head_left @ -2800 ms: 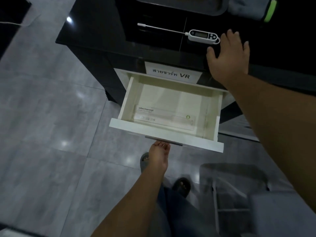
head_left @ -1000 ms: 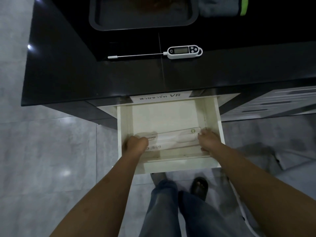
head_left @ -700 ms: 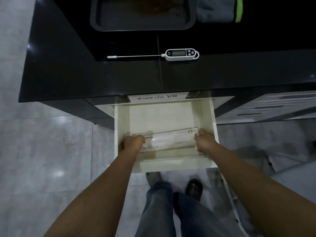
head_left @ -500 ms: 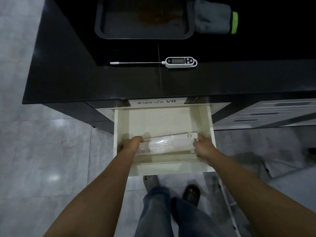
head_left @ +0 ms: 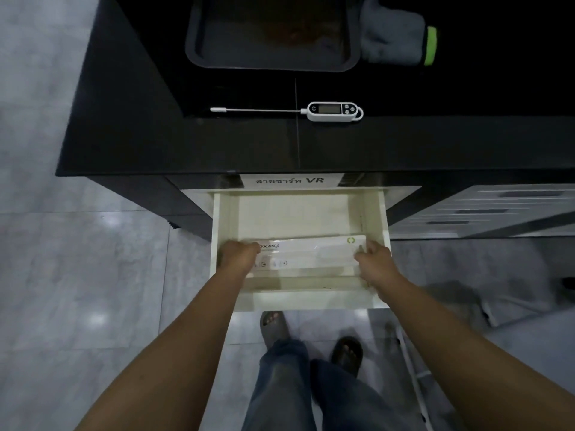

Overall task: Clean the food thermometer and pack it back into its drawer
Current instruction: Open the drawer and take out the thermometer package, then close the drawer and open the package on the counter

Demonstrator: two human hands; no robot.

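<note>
The white food thermometer [head_left: 333, 111] lies on the black countertop [head_left: 236, 144], its thin probe pointing left. Below it the cream drawer [head_left: 298, 209] stands pulled out. Inside, near the drawer's front, lies a long clear plastic package [head_left: 311, 251] with printed text. My left hand [head_left: 238, 255] grips the package's left end. My right hand [head_left: 375, 258] grips its right end. Both hands are inside the drawer, well below the thermometer.
A dark tray [head_left: 270, 35] with a brown stain sits at the back of the counter, a grey cloth with a green band [head_left: 398, 38] beside it. A label [head_left: 289, 181] hangs above the drawer. More drawers [head_left: 497, 213] are to the right. My feet stand on the grey tiled floor [head_left: 77, 275].
Earlier my left hand was under the drawer front and my right on the counter. Both hands have gone into the drawer and taken the package's ends; it has since shifted slightly.
</note>
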